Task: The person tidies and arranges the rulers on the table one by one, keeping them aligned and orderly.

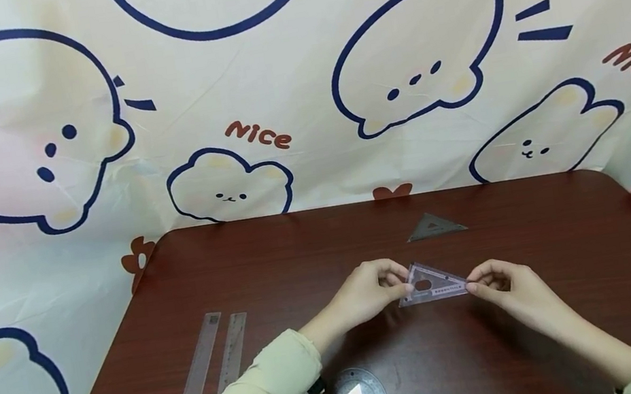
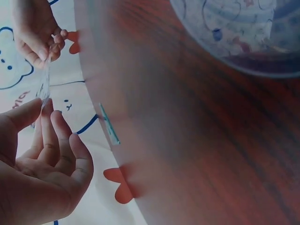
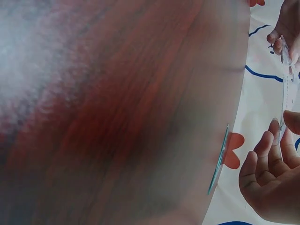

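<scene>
A clear set square (image 1: 437, 284) with an oval cutout is held between both hands above the table. My left hand (image 1: 370, 291) pinches its left side between thumb and fingers. At the pointed right corner, my right hand (image 1: 506, 287) grips it between thumb and fingertip. In the left wrist view the set square (image 2: 45, 84) appears nearly edge-on, with the left hand (image 2: 51, 159) at its near end. The right wrist view shows the right hand (image 3: 274, 173) pinching the set square (image 3: 286, 93) from below, its other fingers loosely bent.
A second set square (image 1: 435, 226) lies flat toward the table's back edge. Two clear rulers, one longer (image 1: 200, 367) and one shorter (image 1: 231, 352), lie at the left. A protractor (image 1: 358, 388) rests near the front, partly behind the left sleeve. A patterned cloth (image 1: 298, 89) hangs behind the table.
</scene>
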A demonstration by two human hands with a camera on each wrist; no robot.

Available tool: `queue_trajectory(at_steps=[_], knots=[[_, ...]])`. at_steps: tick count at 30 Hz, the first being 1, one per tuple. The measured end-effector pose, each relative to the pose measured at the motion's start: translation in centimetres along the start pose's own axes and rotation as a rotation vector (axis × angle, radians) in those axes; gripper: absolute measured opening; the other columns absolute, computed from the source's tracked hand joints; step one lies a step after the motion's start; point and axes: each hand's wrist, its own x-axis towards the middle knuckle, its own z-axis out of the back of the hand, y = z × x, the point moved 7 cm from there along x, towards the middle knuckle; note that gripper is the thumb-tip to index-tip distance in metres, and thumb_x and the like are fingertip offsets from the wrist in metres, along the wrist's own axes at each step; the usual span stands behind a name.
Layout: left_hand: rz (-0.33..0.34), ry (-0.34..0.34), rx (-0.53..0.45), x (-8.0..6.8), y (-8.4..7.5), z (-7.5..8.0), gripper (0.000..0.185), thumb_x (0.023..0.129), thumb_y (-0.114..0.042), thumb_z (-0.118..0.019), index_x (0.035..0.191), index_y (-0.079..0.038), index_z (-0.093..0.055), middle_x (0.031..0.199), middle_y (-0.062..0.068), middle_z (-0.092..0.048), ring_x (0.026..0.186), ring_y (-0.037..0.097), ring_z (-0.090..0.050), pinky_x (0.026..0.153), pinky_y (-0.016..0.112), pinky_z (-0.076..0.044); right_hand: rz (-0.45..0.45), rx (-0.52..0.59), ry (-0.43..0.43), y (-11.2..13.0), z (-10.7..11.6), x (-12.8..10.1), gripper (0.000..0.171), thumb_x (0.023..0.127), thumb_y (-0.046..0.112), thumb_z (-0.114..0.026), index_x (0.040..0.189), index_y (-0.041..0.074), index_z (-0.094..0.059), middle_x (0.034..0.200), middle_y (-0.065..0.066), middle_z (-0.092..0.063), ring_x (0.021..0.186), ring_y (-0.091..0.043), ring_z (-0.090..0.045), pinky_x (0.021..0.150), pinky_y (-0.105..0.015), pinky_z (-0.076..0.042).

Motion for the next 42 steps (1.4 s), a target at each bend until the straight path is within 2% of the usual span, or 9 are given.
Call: queue_trajectory(at_steps=[6, 12, 17, 23, 30, 38, 42], knots=[[0.020, 0.029, 0.017, -0.5, 0.2, -0.6, 0.013, 0.088, -0.016, -0.076, 0.099, -0.013, -0.071, 0.074, -0.006, -0.067, 0.069, 0.008, -0.059, 0.067, 0.025, -0.043, -0.024, -0.002, 0.029, -0.4, -0.4, -0.7, 0.012, 0.092, 0.020, -0.073, 0.097, 0.010, -0.069, 0.082, 0.001, -0.065, 0.070, -0.008, -0.057, 0.062, -0.025, -0.045], [0.029, 0.064, 0.034, -1.3, 0.5, -1.1, 0.021, 0.089, -0.017, -0.076, 0.108, -0.013, -0.069, 0.072, -0.006, -0.067, 0.062, 0.014, -0.060, 0.061, 0.025, -0.041, -0.051, 0.005, 0.071, -0.6, -0.9, -1.5, 0.013, 0.091, 0.023, -0.074, 0.096, 0.011, -0.070, 0.080, 0.002, -0.064, 0.068, -0.008, -0.055, 0.060, -0.025, -0.045], [0.010, 0.097, 0.030, -1.8, 0.8, -1.6, 0.018, 0.090, -0.017, -0.075, 0.106, -0.012, -0.070, 0.071, -0.008, -0.068, 0.059, 0.019, -0.063, 0.056, 0.024, -0.042, -0.056, -0.043, 0.077, -0.8, -0.9, -2.1, 0.012, 0.090, 0.024, -0.075, 0.093, 0.014, -0.071, 0.077, 0.004, -0.060, 0.066, -0.007, -0.051, 0.059, -0.025, -0.042], [0.042, 0.113, 0.068, -2.7, 1.4, -1.8, 0.016, 0.090, -0.022, -0.075, 0.103, -0.014, -0.071, 0.071, -0.010, -0.066, 0.061, 0.012, -0.059, 0.064, 0.024, -0.044, -0.069, -0.051, 0.116, -0.8, -1.5, -2.5, 0.011, 0.090, 0.025, -0.075, 0.093, 0.015, -0.072, 0.075, 0.004, -0.058, 0.065, -0.007, -0.048, 0.059, -0.024, -0.039], [0.056, 0.141, 0.072, -3.7, 1.9, -1.8, 0.013, 0.090, -0.023, -0.075, 0.098, -0.013, -0.073, 0.069, -0.009, -0.067, 0.061, 0.013, -0.061, 0.062, 0.023, -0.044, -0.027, -0.037, 0.171, -0.5, -2.2, -2.9, 0.011, 0.088, 0.027, -0.077, 0.088, 0.018, -0.072, 0.070, 0.006, -0.055, 0.061, -0.005, -0.046, 0.056, -0.023, -0.038], [0.058, 0.179, 0.091, -4.0, 2.2, -2.3, 0.009, 0.089, -0.022, -0.076, 0.093, -0.014, -0.072, 0.068, -0.011, -0.068, 0.061, 0.011, -0.063, 0.065, 0.022, -0.046, 0.028, -0.044, 0.220, -0.1, -2.5, -3.8, 0.012, 0.088, 0.031, -0.076, 0.085, 0.020, -0.070, 0.067, 0.010, -0.053, 0.061, -0.002, -0.045, 0.055, -0.023, -0.038], [0.057, 0.197, 0.094, -4.2, 2.2, -2.7, 0.008, 0.089, -0.022, -0.076, 0.092, -0.016, -0.071, 0.068, -0.012, -0.068, 0.061, 0.010, -0.063, 0.067, 0.022, -0.047, 0.011, -0.043, 0.240, -0.3, -2.6, -4.3, 0.015, 0.088, 0.035, -0.076, 0.085, 0.022, -0.070, 0.068, 0.010, -0.053, 0.062, -0.002, -0.046, 0.056, -0.023, -0.038]])
